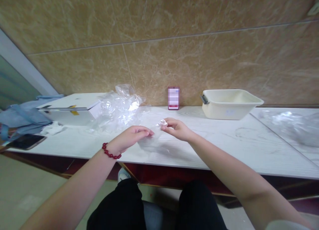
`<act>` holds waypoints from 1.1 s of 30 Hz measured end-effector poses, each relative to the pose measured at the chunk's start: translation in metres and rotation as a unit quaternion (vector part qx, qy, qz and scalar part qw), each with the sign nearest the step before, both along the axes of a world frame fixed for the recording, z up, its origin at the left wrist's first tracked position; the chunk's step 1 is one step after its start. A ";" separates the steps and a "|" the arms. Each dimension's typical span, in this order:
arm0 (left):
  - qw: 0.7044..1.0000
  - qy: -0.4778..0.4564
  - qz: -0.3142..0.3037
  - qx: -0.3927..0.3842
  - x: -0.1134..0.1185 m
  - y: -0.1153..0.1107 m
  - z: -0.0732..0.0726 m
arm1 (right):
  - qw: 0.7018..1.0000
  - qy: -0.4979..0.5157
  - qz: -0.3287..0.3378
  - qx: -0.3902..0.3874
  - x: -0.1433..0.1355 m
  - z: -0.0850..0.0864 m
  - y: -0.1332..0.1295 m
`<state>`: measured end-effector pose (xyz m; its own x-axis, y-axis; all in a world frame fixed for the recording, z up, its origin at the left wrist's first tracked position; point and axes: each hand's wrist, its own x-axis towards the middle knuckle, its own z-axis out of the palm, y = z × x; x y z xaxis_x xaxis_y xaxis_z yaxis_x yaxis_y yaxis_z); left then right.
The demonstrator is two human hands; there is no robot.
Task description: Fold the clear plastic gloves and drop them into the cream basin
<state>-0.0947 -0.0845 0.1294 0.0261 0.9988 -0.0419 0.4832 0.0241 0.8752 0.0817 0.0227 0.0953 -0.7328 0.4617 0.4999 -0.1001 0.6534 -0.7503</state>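
Note:
Between my two hands a clear plastic bag (156, 142) hangs low over the white table. My left hand (133, 136) is closed, its thumb and fingers pinching the bag's left side. A red bead bracelet circles that wrist. My right hand (176, 129) pinches the bag's upper right corner, where the film is crumpled and shiny. Behind my left hand lies a heap of clear plastic bags (118, 108).
A white box (72, 105), blue cloth (23, 115) and dark phone (26, 141) are on the left. A lit phone (173, 98) leans on the wall. A cream bin (223, 110) and more clear plastic (299, 125) are on the right.

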 end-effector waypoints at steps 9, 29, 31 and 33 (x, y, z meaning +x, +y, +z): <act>0.991 0.125 -0.010 0.038 -0.003 -0.004 -0.004 | 0.993 -0.087 -0.063 -0.053 0.020 0.026 -0.010; 0.984 0.158 -0.052 0.069 -0.006 -0.010 -0.021 | 0.957 -0.245 -0.154 -0.003 0.047 0.071 -0.027; 0.984 0.153 -0.050 0.071 -0.006 -0.008 -0.020 | 0.954 -0.253 -0.158 0.008 0.049 0.077 -0.027; 0.984 0.155 -0.044 0.079 -0.001 -0.006 -0.016 | 0.951 -0.259 -0.164 0.035 0.049 0.082 -0.026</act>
